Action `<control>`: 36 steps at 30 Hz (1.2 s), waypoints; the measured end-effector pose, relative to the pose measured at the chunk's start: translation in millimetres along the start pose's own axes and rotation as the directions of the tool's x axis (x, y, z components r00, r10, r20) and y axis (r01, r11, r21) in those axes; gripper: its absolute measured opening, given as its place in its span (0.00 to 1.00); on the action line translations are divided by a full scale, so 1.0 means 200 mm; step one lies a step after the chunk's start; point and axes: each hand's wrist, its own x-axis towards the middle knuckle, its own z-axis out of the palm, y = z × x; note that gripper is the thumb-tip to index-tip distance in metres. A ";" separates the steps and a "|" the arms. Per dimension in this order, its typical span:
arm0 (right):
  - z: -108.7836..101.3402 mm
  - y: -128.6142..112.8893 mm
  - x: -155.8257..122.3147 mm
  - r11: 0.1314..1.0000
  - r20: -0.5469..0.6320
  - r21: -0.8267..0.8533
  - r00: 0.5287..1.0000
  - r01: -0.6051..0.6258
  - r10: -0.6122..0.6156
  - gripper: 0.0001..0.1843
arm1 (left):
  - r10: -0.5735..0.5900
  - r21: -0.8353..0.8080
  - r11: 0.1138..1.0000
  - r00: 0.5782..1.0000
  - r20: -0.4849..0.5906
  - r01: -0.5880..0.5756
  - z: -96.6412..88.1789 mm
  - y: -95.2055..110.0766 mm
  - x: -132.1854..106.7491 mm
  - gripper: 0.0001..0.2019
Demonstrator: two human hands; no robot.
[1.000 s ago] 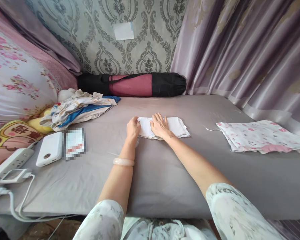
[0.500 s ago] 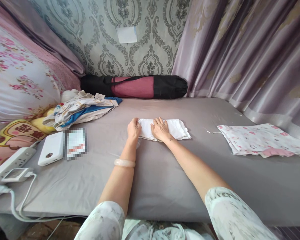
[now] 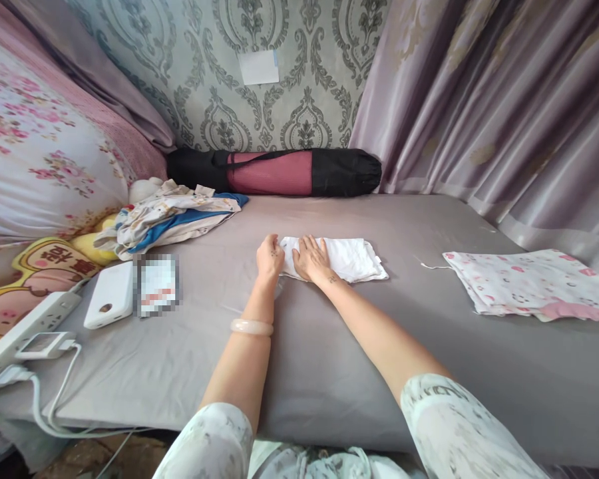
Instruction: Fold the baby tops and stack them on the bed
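Observation:
A folded white cloth garment (image 3: 354, 259) lies flat on the grey bed sheet (image 3: 319, 359), with a small tag at its right edge. My left hand (image 3: 269, 259), fingers curled closed, grips its left end; the fingertips are partly hidden. Flat on the left part of the same garment rests my right hand (image 3: 311, 258), its fingers stretched out and slightly spread. A folded white garment with pink prints (image 3: 524, 279) lies farther right, a thin white string at its left corner.
At left are a heap of clothes (image 3: 174, 216), a white power bank (image 3: 108, 296), a blurred-out item (image 3: 158, 285), a power strip (image 3: 34, 332) with cables and a yellow cushion (image 3: 34, 286). A black and dark-pink rolled bag (image 3: 274, 173) lies along the wall.
My right hand has slid left across the white garment, closer to my left hand. The left hand stays at the garment's left end. The view has shifted slightly.

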 end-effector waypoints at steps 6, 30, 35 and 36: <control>0.00 0.00 0.00 1.000 -0.003 -0.009 1.000 -0.003 0.003 0.28 | -0.002 -0.012 1.000 1.000 0.002 0.002 -0.01 0.01 0.00 0.23; 0.00 -0.16 0.03 0.996 0.131 0.071 0.989 0.061 -0.070 0.30 | -0.036 -0.120 0.992 0.995 -0.089 0.026 -0.03 0.02 0.00 0.21; -0.07 -0.08 0.00 0.975 0.041 0.202 0.993 0.096 -0.107 0.27 | -0.015 -0.014 1.000 0.998 -0.067 0.014 -0.01 0.00 0.02 0.19; -0.09 -0.04 -0.01 0.974 0.009 0.203 0.994 0.103 -0.107 0.27 | 0.005 0.016 1.000 0.998 -0.069 -0.004 0.00 0.00 0.02 0.19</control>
